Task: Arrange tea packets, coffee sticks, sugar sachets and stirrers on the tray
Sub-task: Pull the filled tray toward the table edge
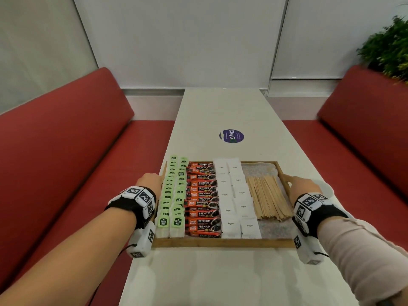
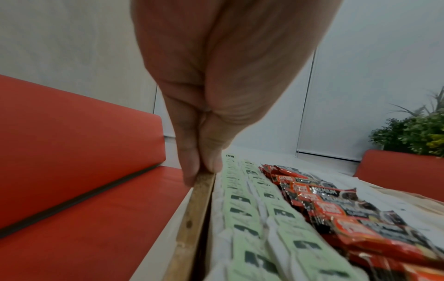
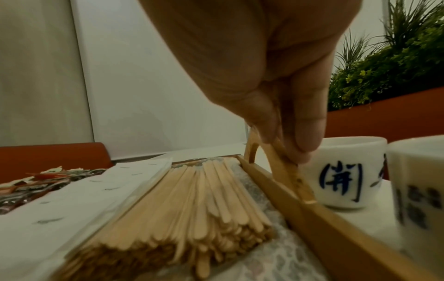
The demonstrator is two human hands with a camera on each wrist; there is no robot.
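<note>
A wooden tray [image 1: 223, 242] lies on the white table, filled in rows. From left to right it holds green tea packets [image 1: 174, 195], red coffee sticks [image 1: 202, 199], white sugar sachets [image 1: 235, 199] and a bundle of wooden stirrers [image 1: 268, 198]. My left hand [image 1: 150, 181] pinches the tray's left rim [image 2: 199, 205] between thumb and fingers. My right hand [image 1: 303, 186] grips the tray's right handle [image 3: 286, 167], thumb inside and fingers outside. The stirrers [image 3: 192, 205] lie fanned on a patterned liner.
Two white cups with blue characters [image 3: 346, 171] stand on the table just right of the tray, close to my right fingers. Red benches [image 1: 66, 151] flank the narrow table [image 1: 220, 111]. A round purple sticker [image 1: 231, 135] lies beyond the tray. A plant [image 1: 388, 45] sits far right.
</note>
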